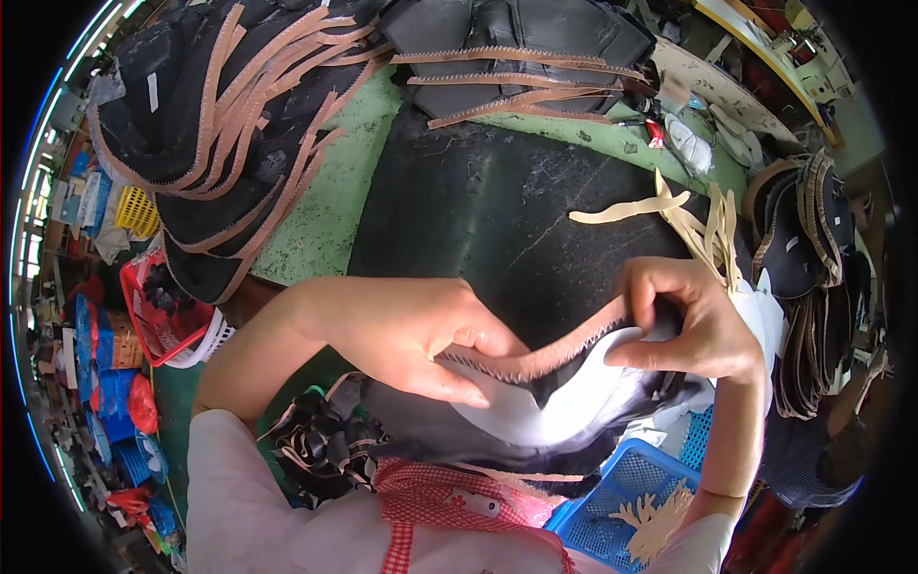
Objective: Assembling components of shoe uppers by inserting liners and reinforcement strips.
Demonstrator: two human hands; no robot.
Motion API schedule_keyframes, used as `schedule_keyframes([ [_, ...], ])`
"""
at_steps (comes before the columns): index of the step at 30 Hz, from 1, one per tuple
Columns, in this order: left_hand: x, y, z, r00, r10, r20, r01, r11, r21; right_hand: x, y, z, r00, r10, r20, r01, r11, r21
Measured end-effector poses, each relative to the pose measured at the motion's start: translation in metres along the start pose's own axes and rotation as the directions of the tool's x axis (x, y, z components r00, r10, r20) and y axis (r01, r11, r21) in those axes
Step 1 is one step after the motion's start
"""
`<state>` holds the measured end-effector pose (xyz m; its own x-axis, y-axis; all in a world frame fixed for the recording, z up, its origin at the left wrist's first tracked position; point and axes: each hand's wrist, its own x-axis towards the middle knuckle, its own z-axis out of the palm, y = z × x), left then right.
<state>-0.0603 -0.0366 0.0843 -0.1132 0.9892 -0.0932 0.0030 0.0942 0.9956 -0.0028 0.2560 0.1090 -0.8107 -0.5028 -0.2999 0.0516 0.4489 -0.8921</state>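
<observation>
Left grip [435, 344], right grip [696, 320] hold trimmed piece [555, 357]; white label [152, 93] unreadable.

Left hand [421, 330] and right hand [708, 325] holding a brown strip [555, 363] with zigzag thread, black pieces [139, 129] at 10 o'clock on green tabletop [316, 215], blue basket [607, 490] at 5 o'clock

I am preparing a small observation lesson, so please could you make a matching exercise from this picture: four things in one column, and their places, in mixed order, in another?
Things
1. Brown band
2. Loose cream strips
3. Yellow basket
4. Blue basket with cream pieces

Places
A. Toward the left edge of the view
B. Near the lower edge of the view
C. Between the left grip and the right grip
D. At the right side of the black sheet

Right pairs: 1-C, 2-D, 3-A, 4-B
</observation>
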Motion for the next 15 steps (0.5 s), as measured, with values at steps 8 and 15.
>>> schedule_keyframes([
  [8, 0.022, 0.014, 0.003, 0.959, -0.265, -0.102, 0.282, 0.931, 0.231, -0.011, 0.003, 0.023, 0.986, 0.075, -0.148, -0.043, 0.977, 0.209],
  [15, 0.032, -0.013, 0.016, 0.862, 0.217, -0.458, 0.267, 0.573, 0.774, -0.024, -0.017, 0.052, 0.898, 0.004, -0.44, -0.089, 0.981, -0.173],
])
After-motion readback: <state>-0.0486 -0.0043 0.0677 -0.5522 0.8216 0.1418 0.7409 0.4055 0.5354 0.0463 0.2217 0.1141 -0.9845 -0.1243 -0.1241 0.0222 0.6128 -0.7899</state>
